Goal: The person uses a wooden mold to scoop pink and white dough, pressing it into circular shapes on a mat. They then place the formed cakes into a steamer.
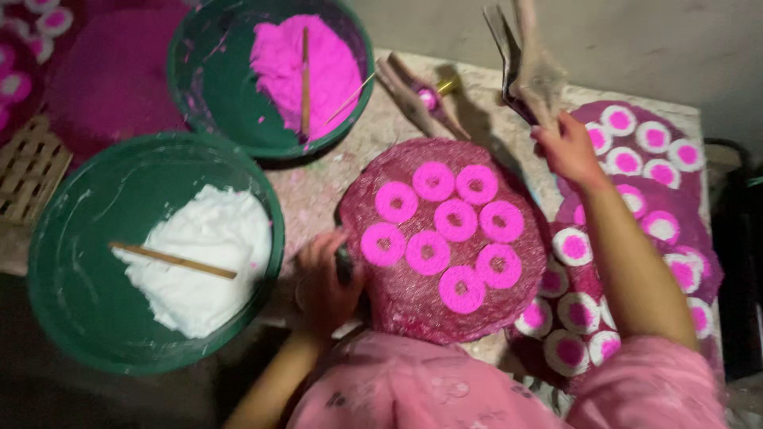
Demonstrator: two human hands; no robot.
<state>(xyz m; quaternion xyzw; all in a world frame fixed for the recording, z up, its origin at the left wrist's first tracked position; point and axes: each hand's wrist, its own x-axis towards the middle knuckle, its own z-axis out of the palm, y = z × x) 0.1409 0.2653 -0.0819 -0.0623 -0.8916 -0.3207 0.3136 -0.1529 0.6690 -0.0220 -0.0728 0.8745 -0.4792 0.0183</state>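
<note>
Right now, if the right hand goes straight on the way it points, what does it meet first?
Probably nothing new: the right hand points up and away, already gripping the grey tool. Beyond that lies only bare floor, though depth is unclear.

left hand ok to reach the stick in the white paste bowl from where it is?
Probably yes. The left hand sits at the round mat's edge, beside the green bowl; nothing lies between it and the stick, which rests exposed on the white paste.

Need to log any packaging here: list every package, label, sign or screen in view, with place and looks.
None in view: no package, label, sign or screen.
Only unmarked things: two green basins, one with white paste, one with pink paste, and round mats with pink rings.
</note>
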